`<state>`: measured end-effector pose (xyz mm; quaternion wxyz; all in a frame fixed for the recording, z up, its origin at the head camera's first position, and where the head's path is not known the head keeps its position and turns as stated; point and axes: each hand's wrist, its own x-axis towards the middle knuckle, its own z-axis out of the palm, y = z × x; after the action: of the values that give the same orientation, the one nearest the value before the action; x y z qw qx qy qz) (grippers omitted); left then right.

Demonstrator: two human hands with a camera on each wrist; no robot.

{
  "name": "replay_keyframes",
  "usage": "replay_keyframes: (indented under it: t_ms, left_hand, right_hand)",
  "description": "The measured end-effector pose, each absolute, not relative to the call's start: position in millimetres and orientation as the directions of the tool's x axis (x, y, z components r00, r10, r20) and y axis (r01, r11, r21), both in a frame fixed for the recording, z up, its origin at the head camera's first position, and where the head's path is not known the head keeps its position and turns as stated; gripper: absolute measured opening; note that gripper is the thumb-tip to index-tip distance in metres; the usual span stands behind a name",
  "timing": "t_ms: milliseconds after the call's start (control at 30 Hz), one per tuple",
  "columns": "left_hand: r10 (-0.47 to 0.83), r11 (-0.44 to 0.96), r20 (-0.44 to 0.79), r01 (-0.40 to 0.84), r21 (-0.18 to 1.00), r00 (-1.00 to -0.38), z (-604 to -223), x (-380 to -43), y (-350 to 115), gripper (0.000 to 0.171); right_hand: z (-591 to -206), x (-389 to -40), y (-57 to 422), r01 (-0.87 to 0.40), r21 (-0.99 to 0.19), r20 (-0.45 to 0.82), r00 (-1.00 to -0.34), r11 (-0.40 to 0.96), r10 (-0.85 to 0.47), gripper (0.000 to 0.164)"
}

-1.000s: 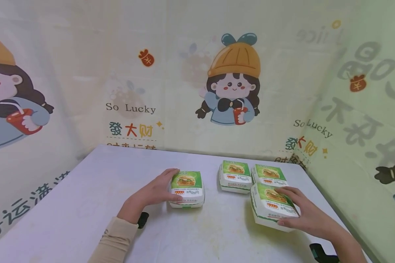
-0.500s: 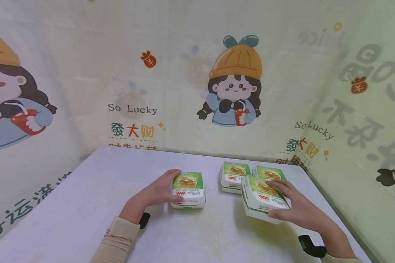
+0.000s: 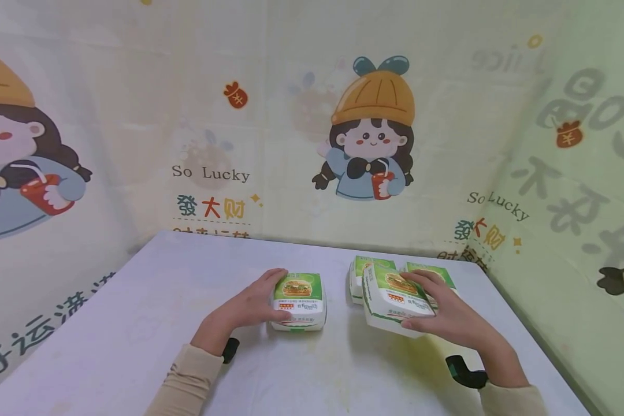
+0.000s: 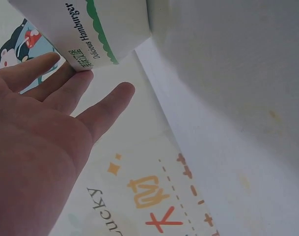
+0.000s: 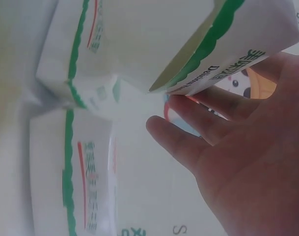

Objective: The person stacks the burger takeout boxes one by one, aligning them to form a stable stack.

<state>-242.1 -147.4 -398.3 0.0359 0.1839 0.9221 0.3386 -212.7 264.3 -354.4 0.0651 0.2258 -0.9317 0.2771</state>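
My left hand (image 3: 249, 301) spans the left side of a green-and-white hamburger box (image 3: 299, 301) on the table, thumb at its front edge and fingers behind. In the left wrist view, fingertips meet the printed side of that box (image 4: 90, 29). A second hamburger box (image 3: 395, 296), tilted and raised off the table, is gripped at its right side by my right hand (image 3: 449, 312). From the right wrist, fingers (image 5: 198, 115) show against the lettered side of this held box (image 5: 247, 44). It partly hides two more hamburger boxes behind, one left (image 3: 357, 280) and one right (image 3: 442, 274).
The white table (image 3: 291, 375) runs back to a cream cartoon-printed cloth (image 3: 281, 144). A greenish cloth wall (image 3: 567, 231) borders the right side. A dark band (image 3: 465, 372) sits at my right wrist, another (image 3: 231, 350) at the left.
My right hand has carried its hamburger box leftward and slightly back, now overlapping the back-left box in the head view. The left hand and its box stay nearly still.
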Motion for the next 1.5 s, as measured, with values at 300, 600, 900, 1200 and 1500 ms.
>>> replay_keyframes:
  t_ms: [300, 600, 900, 1200, 1500]
  left_hand:
    - [0.368, 0.705, 0.053, 0.316, 0.635, -0.928, -398.0, -242.2, -144.6, 0.096]
    - [0.376, 0.688, 0.043, 0.310, 0.656, -0.926, -397.8, -243.1, -144.4, 0.100]
    - [0.372, 0.673, 0.058, 0.312, 0.671, -0.927, -397.6, -243.1, -145.7, 0.101]
    - [0.345, 0.678, 0.068, 0.299, 0.672, -0.936, -396.0, -241.5, -145.1, 0.101]
    - [0.326, 0.654, 0.068, 0.277, 0.704, -0.943, -392.4, -239.7, -148.5, 0.107]
  right_hand:
    - [-354.6, -218.1, 247.1, -0.463, -0.480, 0.265, -0.886, 0.746, -0.379, 0.084]
    - [-354.0, -226.2, 225.7, -0.473, -0.488, 0.281, -0.881, 0.734, -0.381, 0.085]
    - [-350.9, -233.4, 195.3, -0.454, -0.548, 0.256, -0.891, 0.703, -0.376, 0.085]
    - [-351.3, -237.3, 167.5, -0.485, -0.579, 0.279, -0.873, 0.655, -0.400, 0.086]
    - [-361.3, -244.8, 142.3, -0.527, -0.583, 0.308, -0.848, 0.619, -0.432, 0.086]
